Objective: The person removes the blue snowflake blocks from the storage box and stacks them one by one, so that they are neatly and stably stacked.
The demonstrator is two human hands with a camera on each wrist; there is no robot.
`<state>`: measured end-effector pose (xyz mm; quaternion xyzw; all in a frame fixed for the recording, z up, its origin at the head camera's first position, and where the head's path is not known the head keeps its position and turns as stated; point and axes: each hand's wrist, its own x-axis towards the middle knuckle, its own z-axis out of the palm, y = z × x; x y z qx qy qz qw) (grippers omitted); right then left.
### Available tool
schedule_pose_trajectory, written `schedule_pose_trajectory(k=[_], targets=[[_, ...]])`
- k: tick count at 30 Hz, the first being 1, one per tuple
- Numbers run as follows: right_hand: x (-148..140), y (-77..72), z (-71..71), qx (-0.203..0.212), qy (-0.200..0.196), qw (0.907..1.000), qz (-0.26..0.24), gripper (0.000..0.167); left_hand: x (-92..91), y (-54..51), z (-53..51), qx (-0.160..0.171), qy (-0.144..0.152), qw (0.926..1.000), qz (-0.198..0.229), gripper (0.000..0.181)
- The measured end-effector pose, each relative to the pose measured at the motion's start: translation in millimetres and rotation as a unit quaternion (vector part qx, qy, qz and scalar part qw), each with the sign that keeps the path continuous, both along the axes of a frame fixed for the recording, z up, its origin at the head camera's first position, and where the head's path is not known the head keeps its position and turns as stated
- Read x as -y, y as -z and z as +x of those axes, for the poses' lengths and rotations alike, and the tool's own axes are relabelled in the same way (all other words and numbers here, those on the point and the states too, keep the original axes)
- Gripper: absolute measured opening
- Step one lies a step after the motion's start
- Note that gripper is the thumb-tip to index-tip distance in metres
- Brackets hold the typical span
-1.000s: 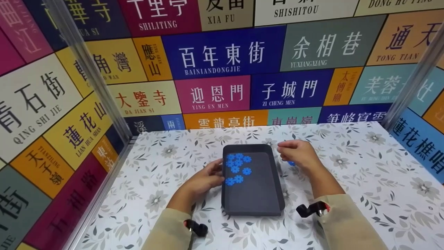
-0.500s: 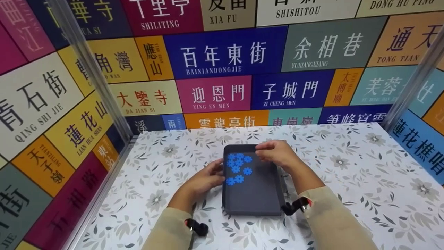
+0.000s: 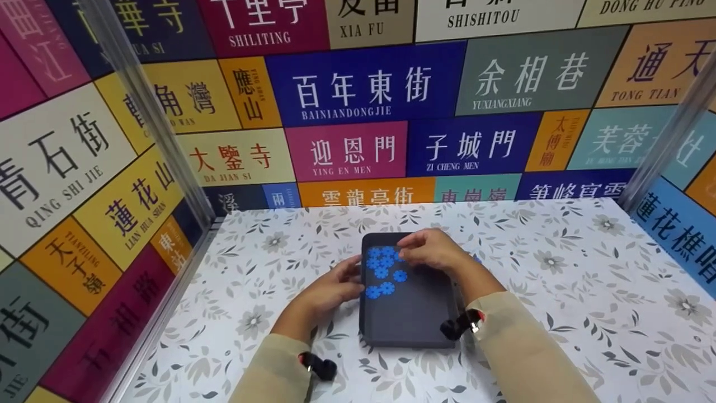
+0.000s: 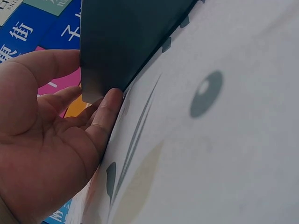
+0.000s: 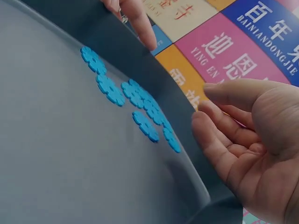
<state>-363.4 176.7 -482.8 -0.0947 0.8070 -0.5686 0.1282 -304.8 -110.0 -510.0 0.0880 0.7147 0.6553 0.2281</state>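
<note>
Several blue flower-shaped plastic discs [image 3: 381, 272] lie flat in the upper left part of a dark grey rectangular tray [image 3: 411, 322]. My left hand [image 3: 330, 291] rests at the tray's outer left wall, its thumb and fingers touching the side without wrapping round it. Over the tray's upper part, my right hand [image 3: 433, 252] hovers beside the discs, fingers loosely bent. In the right wrist view, thumb and fingertips stand apart and no disc shows between them; that right hand [image 5: 252, 140] is near the tray wall [image 5: 173, 88].
A bit of blue [image 3: 477, 258] shows on the table just behind the right wrist, mostly hidden. The table [image 3: 565, 313] has a grey floral cover. A wall of coloured panels with lettering [image 3: 363, 84] closes off the back and left, with transparent corner posts [image 3: 162, 129].
My right hand has moved left from beside the tray's right edge to above the discs. The left hand and the tray have stayed in place.
</note>
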Motion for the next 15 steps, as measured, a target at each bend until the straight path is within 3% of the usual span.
schedule_pose_trajectory(k=[8, 15], targets=[[2.8, 4.5, -9.2, -0.01, -0.052, 0.9941, 0.095, 0.038, 0.7, 2.1, -2.3, 0.008, 0.0, 1.0, -0.003, 0.082], [5.6, 6.3, -8.7, -0.034, -0.082, 0.9817, 0.168, 0.036, 1.5, 0.2, -1.8, 0.011, -0.005, 0.9999, -0.006, 0.082]])
